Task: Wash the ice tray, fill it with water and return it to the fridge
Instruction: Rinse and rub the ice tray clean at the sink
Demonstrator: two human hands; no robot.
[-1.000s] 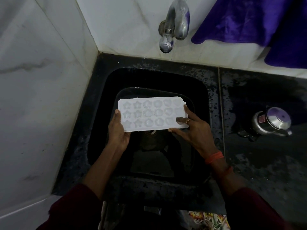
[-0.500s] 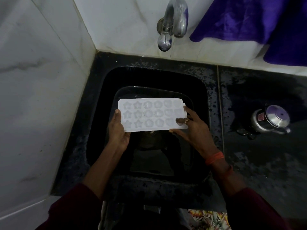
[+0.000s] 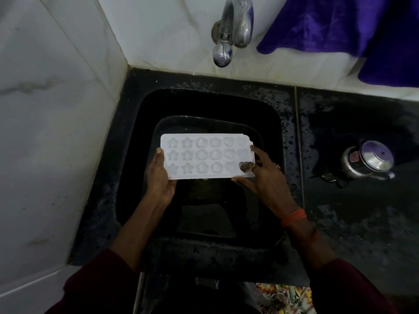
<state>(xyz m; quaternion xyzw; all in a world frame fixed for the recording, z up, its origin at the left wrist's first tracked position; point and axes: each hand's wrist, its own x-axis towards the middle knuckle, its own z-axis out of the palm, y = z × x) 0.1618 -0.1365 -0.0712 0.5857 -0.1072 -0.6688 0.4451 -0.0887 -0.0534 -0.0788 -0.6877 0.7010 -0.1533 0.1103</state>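
While I held the white ice tray over the black sink, my left hand gripped its left end, thumb on top. My right hand pinched the right end, fingers spread, ringed finger in a corner cell. Tap and purple cloth were beyond my hands. Steel pot sat right of my right hand, red label unreadable.
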